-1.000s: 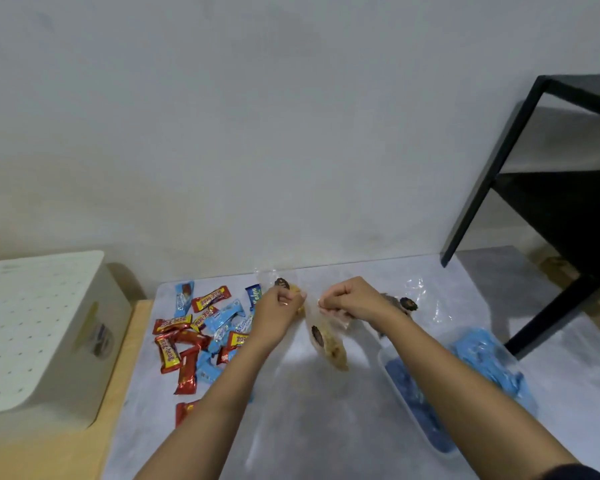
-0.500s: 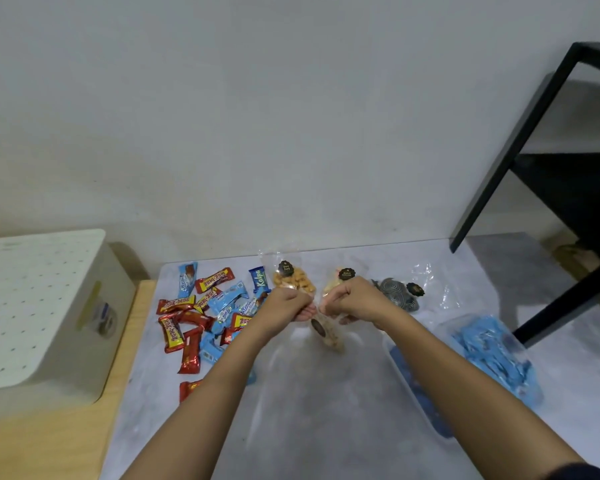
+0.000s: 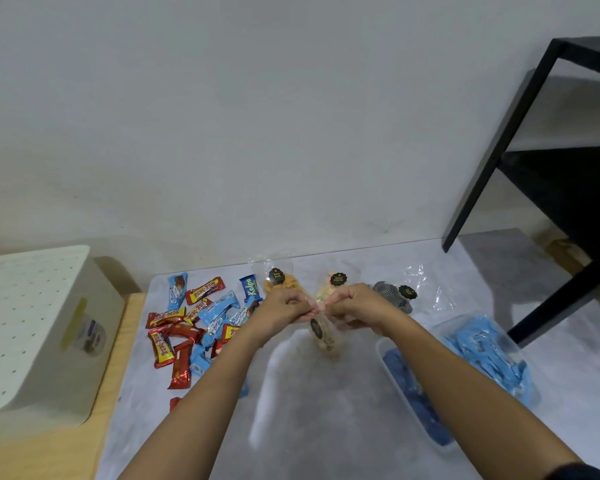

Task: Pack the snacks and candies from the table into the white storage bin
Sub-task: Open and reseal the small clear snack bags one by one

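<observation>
Both your hands meet above the pale grey table [image 3: 326, 427]: your left hand [image 3: 284, 311] and right hand [image 3: 355, 308] pinch the top of a clear plastic snack bag with a round black label [image 3: 323, 336], which hangs below them. Red and blue wrapped candy bars [image 3: 194, 327] lie at far left. The clear bin holding blue packets [image 3: 409, 393], near right, looks blurred.

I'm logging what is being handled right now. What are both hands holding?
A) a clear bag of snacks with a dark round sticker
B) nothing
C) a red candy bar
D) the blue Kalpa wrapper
A: the left hand and right hand pinch the top of the clear snack bag hanging between them.
</observation>
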A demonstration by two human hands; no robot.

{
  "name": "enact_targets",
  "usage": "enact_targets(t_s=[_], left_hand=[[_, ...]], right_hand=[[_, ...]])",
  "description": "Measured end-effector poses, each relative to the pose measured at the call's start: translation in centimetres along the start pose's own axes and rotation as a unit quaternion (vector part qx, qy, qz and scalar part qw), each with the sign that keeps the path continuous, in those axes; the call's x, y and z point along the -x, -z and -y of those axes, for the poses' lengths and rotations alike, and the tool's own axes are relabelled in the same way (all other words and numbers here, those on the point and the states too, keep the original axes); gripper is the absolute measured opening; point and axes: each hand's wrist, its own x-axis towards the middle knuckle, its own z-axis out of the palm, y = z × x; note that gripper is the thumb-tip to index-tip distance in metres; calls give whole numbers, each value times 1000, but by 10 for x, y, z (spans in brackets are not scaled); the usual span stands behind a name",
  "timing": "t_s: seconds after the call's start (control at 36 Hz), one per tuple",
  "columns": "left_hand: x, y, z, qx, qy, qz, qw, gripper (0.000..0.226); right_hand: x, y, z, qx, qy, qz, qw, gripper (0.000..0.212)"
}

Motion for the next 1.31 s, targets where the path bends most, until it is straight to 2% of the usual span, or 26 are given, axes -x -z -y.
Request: enact_targets(t_s=[0.14,0.39,0.44,0.53,0.67,0.81,0.89,1.03,1.31], left_hand=[[-3,-4,3,-8,-10,25,1000,13],[-10,-3,-5,-72,8,55,996,10],[-10,-2,-8,-78,7,51,996,7],[-9,-2,-11,-85,5,42,995,15],[-7,-7,-10,-84,-2,17,996,8],[-3,-15,-11,-99,-7,-12,995,14],[-4,-15,-12,-86,28,-12,996,22],[-4,-10,-14,-42,91,4,995,11],[0,-8,-16,-42,59,12,997,5]], right_hand=[[-2,5,-5,-24,-24,30,999,14],[-2,10,-2,13,-3,53,999,9],[-2,13,1,19,4,65,998,12],[-1,15,4,36,4,81,996,18],[0,18,7,59,-2,72,996,21],[0,18,5,58,4,66,996,19],[1,15,5,44,1,64,997,14],[2,13,5,32,-26,61,997,11],[0,11,7,23,-31,38,999,12]])
